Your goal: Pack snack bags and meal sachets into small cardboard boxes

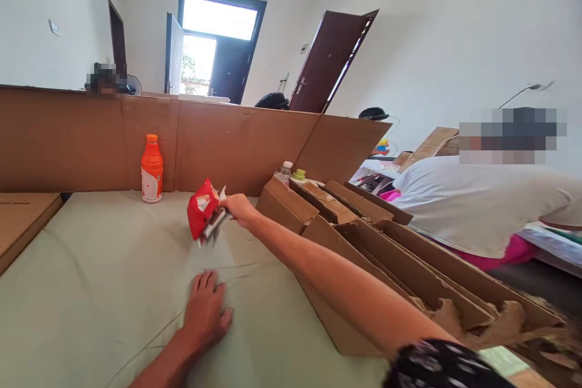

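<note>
My right hand [242,208] is stretched forward over the table and closed on the edge of a red snack packet [201,211]. The packet is slightly blurred, with a silver-white part near my fingers. My left hand [208,306] lies palm down on the pale green tabletop [118,291], fingers loosely apart and nothing in it. Beyond the packet, to its left, an orange bottle [151,171] with an orange cap stands upright.
A tall cardboard wall [218,145] runs along the table's back. On the right stands a divided cardboard box [336,279] with long slots, beneath my right forearm. A clear bottle [284,171] is behind it. A flat carton [22,218] lies left. Another person [459,200] sits right.
</note>
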